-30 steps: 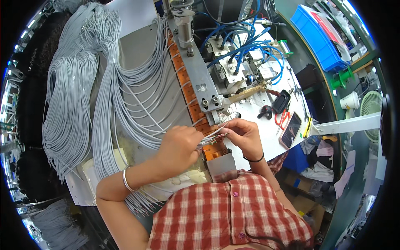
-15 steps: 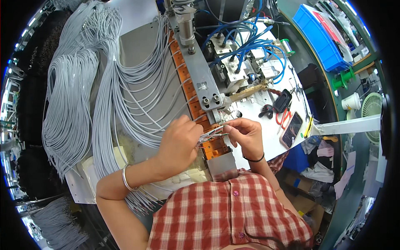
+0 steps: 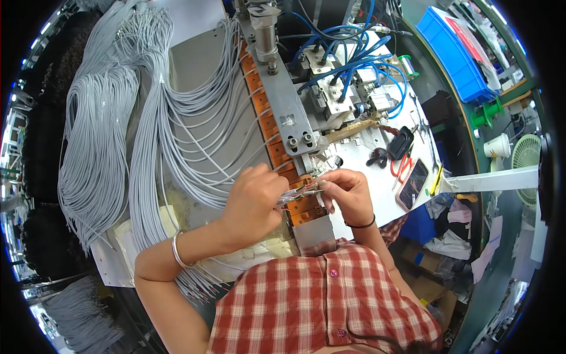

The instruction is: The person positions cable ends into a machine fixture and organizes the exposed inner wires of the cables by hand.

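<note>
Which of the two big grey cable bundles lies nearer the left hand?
The right bundle, fanning out toward the orange fixture strip; the looped left bundle lies farther from the left hand.

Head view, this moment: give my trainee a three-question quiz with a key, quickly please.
1. True or false: the left hand lies flat and open, away from the cable ends.
2. What colour are the tubes over the metal machine? a) red b) blue c) green
3. Which wrist wears the silver bangle?

Key: 1. False: it is curled, with cable ends showing beyond it. 2. b. 3. The left.
</note>
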The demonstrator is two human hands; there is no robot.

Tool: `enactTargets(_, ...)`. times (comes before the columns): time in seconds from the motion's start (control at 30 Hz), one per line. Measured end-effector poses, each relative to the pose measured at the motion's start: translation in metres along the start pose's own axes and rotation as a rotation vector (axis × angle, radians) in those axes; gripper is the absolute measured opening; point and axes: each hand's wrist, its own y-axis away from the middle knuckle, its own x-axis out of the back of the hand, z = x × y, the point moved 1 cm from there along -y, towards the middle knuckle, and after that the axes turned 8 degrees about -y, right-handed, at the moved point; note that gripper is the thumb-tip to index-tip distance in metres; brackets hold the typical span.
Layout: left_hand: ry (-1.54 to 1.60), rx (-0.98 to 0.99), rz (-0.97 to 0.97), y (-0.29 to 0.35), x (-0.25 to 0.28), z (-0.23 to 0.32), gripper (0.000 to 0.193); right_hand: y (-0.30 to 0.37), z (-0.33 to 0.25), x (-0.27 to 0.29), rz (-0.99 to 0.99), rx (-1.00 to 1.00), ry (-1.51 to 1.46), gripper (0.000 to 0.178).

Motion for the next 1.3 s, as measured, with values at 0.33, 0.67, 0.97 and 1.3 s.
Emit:
enactTargets(0.33, 0.010, 0.016, 0.045, 0.000, 0.001, 0.001, 0.020, 0.001, 0.000, -0.002, 0.097, 0.209, 0.148, 0.010)
enactTargets(0.67, 0.032, -0.036, 0.016, 0.000, 0.000, 0.002, 0.016, 0.000, 0.000, 0.016, -0.332, -0.139, -0.234, 0.012)
enactTargets(0.97, 0.015, -0.041, 0.013, 0.000, 0.000, 0.001, 0.016, 0.002, -0.001, 0.004, -0.014, 0.088, 0.038, 0.009)
enactTargets(1.3, 0.048, 0.012, 0.073, 0.001, -0.001, 0.001, 0.018, 0.003, 0.004, -0.004, 0.120, 0.339, 0.258, 0.011)
